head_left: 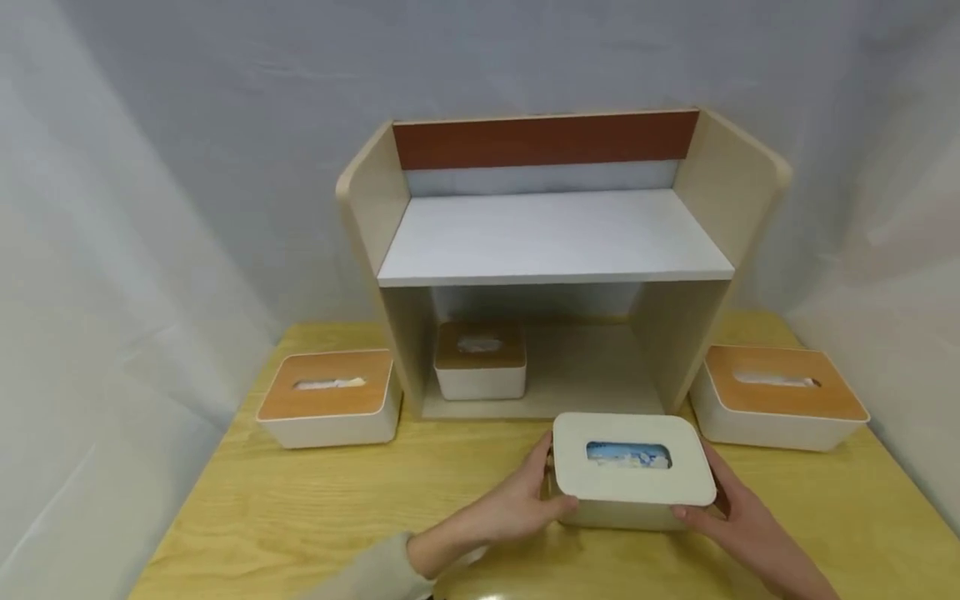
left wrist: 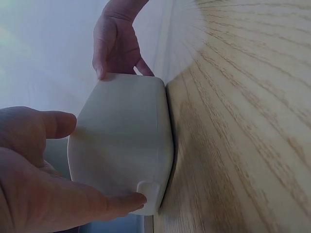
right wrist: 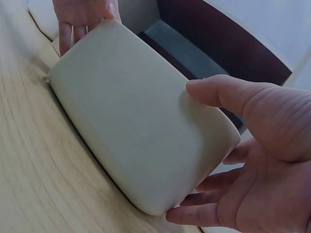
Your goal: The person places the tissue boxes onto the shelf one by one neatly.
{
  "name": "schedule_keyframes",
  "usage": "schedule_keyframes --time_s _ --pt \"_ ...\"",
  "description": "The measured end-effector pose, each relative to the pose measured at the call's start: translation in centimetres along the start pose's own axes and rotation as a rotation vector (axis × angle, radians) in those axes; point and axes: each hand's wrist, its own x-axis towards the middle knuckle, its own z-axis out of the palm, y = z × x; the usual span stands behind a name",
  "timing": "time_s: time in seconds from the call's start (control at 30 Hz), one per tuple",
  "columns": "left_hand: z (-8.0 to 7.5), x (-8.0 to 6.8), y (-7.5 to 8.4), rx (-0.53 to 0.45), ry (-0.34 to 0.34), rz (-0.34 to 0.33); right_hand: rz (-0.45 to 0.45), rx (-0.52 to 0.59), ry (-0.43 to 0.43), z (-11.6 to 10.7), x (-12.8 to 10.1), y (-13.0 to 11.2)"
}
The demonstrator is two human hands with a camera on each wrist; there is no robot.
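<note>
A cream tissue box (head_left: 622,486) sits low over the table in front of the shelf, held between two hands. Blue-and-white packaging (head_left: 628,455) shows through the rounded slot of its pale lid. My left hand (head_left: 517,504) grips the box's left end, thumb at the front edge and fingers along the side. On the opposite end my right hand (head_left: 738,521) holds it in the same manner. In the left wrist view, a fingertip of the left hand (left wrist: 53,179) lies at a small recessed tab on the box end. The right wrist view shows the right hand (right wrist: 262,155) with its fingers spread around the end.
Behind the box stands a two-level shelf (head_left: 555,237). A smaller wood-lidded tissue box (head_left: 480,383) sits on its lower level, at the left. Similar wood-lidded boxes flank the shelf, one at the left (head_left: 330,429) and one at the right (head_left: 780,429), on the wooden table (head_left: 300,517).
</note>
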Motion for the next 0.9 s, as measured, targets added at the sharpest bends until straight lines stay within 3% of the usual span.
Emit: schedule_keyframes --time_s 0.27,0.57,0.9 --pt "0.05 0.06 0.20 0.005 -0.002 -0.028 -0.031 0.024 0.017 0.04 -0.32 0.23" --pt "-0.02 -0.40 0.12 -0.045 0.005 -0.074 0.006 0.007 0.005 0.56 -0.17 -0.02" --pt "-0.24 -0.30 0.03 -0.030 0.016 -0.067 0.013 0.032 0.005 0.67 0.12 -0.22"
